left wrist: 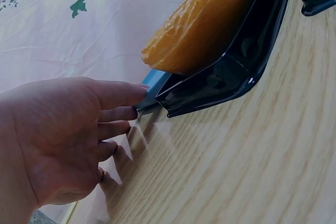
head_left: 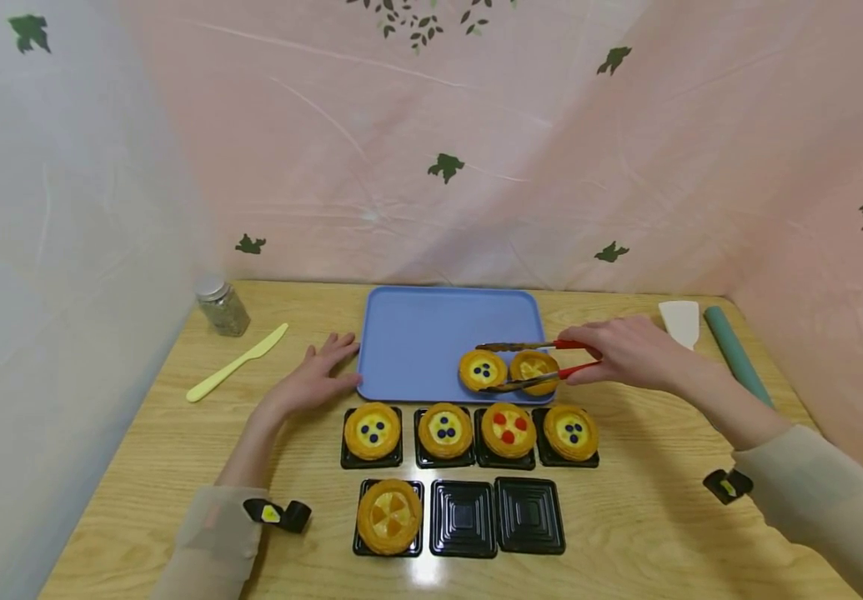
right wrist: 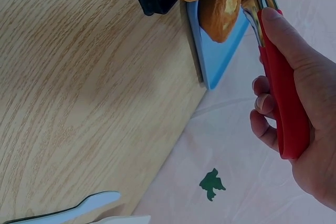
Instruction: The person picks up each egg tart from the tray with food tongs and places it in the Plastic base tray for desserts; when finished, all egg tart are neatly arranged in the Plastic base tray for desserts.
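My right hand (head_left: 629,354) holds red-handled tongs (right wrist: 286,93), whose tips lie on either side of a blueberry tart (head_left: 483,367) on the blue tray (head_left: 431,333). Beside it, an orange-topped tart (head_left: 534,367) sits under the lower arm of the tongs. Whether the tips touch the blueberry tart I cannot tell. My left hand (head_left: 316,379), fingers extended, rests at the tray's left edge. In front of the tray, a row of black square holders carries blueberry tarts (head_left: 373,431) and one red-berry tart (head_left: 509,430). Nearer me, another orange-topped tart (head_left: 389,517) sits in its holder.
Two black holders (head_left: 464,517) with their ridged bottoms showing stand right of the near tart. At left are a glass jar (head_left: 223,308) and a yellow knife (head_left: 239,362). A white spatula (head_left: 679,322) and a green roll (head_left: 737,354) lie at right. Cloth walls enclose the table.
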Available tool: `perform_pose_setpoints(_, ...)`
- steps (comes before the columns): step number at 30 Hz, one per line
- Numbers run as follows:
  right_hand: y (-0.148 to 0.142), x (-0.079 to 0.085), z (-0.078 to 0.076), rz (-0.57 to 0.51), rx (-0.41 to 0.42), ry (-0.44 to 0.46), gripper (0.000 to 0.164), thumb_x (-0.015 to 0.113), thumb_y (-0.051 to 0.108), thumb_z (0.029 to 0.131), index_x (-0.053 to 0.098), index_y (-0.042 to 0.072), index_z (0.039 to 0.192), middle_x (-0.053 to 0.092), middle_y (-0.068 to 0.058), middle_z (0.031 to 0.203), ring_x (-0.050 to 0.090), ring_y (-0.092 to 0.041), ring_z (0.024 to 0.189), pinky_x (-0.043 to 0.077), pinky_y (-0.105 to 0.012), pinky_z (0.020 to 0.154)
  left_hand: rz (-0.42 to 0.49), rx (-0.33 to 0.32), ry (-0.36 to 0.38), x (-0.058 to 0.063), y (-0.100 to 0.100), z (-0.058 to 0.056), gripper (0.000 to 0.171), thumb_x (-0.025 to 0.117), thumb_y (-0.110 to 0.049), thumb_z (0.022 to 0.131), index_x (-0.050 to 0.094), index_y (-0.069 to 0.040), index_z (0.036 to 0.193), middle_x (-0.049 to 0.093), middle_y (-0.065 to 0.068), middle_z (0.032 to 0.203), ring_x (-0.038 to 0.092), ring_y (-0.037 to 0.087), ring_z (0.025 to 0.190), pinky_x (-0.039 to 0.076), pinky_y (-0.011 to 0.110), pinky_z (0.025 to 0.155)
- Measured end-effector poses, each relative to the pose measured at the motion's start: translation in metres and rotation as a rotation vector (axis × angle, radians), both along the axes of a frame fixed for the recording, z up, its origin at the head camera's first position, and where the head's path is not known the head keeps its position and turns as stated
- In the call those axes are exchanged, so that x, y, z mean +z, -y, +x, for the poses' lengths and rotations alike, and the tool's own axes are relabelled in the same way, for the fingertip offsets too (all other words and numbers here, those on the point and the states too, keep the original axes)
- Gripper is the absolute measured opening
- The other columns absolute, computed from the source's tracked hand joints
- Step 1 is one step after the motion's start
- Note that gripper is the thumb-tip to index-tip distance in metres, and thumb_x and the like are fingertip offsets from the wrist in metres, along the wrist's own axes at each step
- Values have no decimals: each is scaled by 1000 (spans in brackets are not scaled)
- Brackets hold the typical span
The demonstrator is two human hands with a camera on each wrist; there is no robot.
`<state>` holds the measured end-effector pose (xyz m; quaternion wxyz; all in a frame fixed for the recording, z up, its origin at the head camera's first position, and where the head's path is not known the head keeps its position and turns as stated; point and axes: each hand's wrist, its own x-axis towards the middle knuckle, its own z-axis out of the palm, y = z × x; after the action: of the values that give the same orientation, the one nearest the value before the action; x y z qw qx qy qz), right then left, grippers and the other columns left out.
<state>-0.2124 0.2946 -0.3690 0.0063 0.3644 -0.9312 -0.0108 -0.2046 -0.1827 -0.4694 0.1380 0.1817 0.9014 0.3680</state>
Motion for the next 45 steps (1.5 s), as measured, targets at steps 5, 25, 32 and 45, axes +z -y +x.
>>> perform_pose_setpoints(5,0,-1,0,-7,8,2,53,79,54,83,73,18,122,62,12,74,37,-1,53,29,-19,47,-2,0,0,0,0,0,66,57,-28,105,33,4,158,16,24,171,-2,46,160,-10,68,127)
perform_pose_setpoints(25,0,-3,0,-10,12,-10,52,80,53,83,74,17,121,68,8,79,40,-1,55,33,-18,49,2,3,-7,0,-1,1,66,58,-27,105,34,4,157,16,25,171,-2,46,160,-10,68,127)
perform_pose_setpoints(32,0,-3,0,-25,23,-24,52,83,48,81,74,17,122,68,8,78,39,-1,54,33,-18,48,3,3,-4,0,-2,2,65,58,-26,105,34,4,158,17,24,171,-2,46,160,-10,68,127)
perform_pose_setpoints(45,-2,22,5,-39,21,-38,51,81,52,83,72,19,121,57,15,71,39,0,55,35,-18,51,5,0,-6,-2,-1,0,67,58,-28,105,33,3,158,16,24,171,-2,46,160,-10,67,127)
